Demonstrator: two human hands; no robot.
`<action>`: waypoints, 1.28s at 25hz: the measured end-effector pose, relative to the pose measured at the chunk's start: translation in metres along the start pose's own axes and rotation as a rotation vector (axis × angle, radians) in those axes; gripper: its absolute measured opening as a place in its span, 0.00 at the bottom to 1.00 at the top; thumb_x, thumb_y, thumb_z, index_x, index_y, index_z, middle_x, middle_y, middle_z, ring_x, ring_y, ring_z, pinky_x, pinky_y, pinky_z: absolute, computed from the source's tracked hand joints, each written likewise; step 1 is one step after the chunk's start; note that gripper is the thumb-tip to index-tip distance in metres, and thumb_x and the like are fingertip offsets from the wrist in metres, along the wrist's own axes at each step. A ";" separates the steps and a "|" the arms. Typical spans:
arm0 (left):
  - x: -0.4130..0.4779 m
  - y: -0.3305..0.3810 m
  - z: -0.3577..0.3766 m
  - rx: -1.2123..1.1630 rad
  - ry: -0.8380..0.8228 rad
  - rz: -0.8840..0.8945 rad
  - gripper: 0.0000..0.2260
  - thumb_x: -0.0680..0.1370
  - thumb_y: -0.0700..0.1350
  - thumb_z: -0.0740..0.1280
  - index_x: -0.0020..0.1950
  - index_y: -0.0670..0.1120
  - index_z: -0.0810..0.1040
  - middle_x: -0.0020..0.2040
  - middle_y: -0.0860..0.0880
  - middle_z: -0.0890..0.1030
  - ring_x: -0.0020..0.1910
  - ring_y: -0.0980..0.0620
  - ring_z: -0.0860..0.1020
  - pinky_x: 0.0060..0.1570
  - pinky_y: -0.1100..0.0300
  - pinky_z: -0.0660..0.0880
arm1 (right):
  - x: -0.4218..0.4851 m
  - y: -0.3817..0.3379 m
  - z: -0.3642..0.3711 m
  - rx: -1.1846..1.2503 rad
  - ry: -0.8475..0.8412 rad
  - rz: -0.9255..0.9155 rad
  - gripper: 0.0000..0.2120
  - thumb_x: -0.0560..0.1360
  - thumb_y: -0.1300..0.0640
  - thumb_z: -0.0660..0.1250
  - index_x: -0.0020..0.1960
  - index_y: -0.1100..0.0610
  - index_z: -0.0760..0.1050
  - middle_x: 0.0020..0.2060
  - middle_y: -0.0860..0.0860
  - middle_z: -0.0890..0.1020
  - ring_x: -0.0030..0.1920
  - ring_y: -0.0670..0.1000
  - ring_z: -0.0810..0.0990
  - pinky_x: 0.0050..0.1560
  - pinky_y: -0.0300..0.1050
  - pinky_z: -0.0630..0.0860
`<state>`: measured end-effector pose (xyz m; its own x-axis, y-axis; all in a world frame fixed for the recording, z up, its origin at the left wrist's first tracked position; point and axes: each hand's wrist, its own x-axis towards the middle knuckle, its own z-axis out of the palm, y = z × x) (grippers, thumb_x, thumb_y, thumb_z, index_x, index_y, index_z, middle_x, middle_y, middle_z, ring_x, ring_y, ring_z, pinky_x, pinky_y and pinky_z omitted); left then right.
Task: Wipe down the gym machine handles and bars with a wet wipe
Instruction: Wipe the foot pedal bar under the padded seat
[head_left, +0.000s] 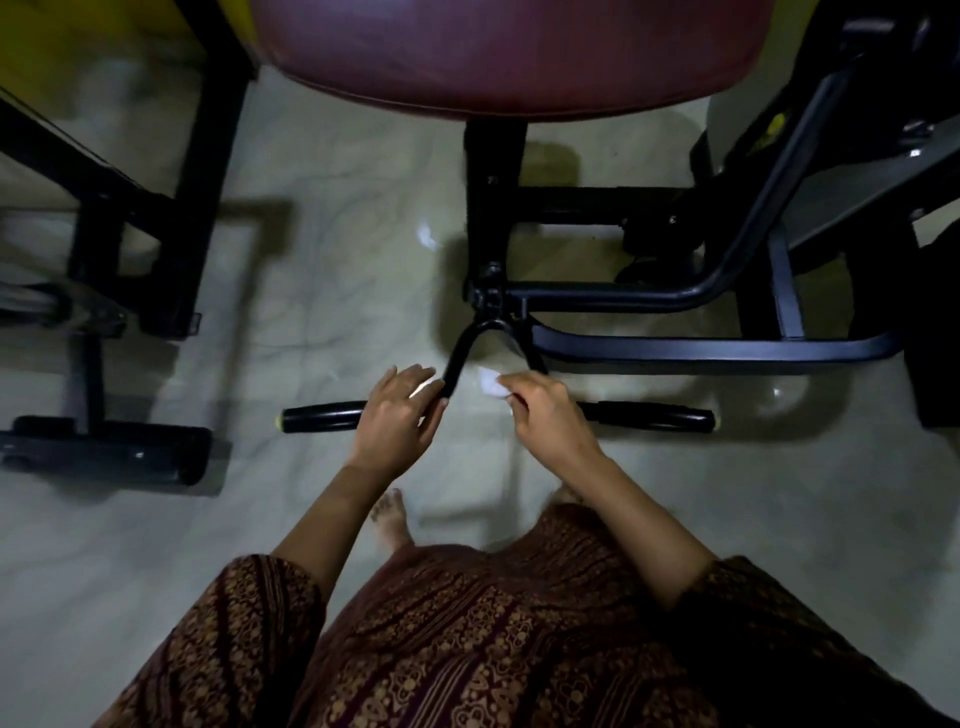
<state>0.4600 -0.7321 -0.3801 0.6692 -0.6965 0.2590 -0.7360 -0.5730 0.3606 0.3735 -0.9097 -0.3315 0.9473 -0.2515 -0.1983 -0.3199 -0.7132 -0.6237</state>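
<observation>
Directly below the maroon seat (498, 57), the handle bar (322, 417) ran left to right. The left hand (397, 415) seemingly held its left bend, while the right hand's (550, 418) grip pinched the wet wipe (491, 387) just beside the right bend.

My bare foot (390, 519) stands on the pale, glossy marble floor (332, 270). The black base bar (104, 452) of a machine sits to my left, and another machine's black frame (727, 348) ahead.
</observation>
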 end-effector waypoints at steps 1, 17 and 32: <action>-0.007 -0.016 -0.009 0.009 0.003 0.013 0.15 0.75 0.46 0.60 0.48 0.38 0.82 0.49 0.40 0.82 0.50 0.42 0.81 0.54 0.42 0.74 | 0.004 -0.015 0.011 0.009 0.016 -0.008 0.15 0.75 0.68 0.60 0.60 0.63 0.76 0.57 0.59 0.79 0.58 0.57 0.76 0.59 0.46 0.70; -0.089 -0.143 -0.070 0.007 -0.188 -0.177 0.26 0.77 0.58 0.57 0.58 0.38 0.78 0.54 0.40 0.81 0.54 0.41 0.80 0.60 0.41 0.69 | 0.024 -0.117 0.130 -0.078 0.044 -0.292 0.22 0.71 0.74 0.64 0.65 0.66 0.72 0.64 0.62 0.73 0.64 0.61 0.74 0.60 0.59 0.73; -0.098 -0.141 -0.064 -0.042 -0.150 -0.234 0.19 0.73 0.49 0.66 0.57 0.37 0.79 0.52 0.40 0.82 0.52 0.42 0.81 0.59 0.42 0.66 | 0.038 -0.088 0.131 -0.397 -0.259 -0.142 0.25 0.71 0.69 0.54 0.69 0.65 0.66 0.61 0.62 0.75 0.63 0.59 0.71 0.70 0.49 0.56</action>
<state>0.5046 -0.5555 -0.3986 0.7955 -0.6052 0.0304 -0.5563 -0.7096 0.4325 0.4395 -0.7711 -0.3829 0.9386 0.0009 -0.3449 -0.1212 -0.9354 -0.3322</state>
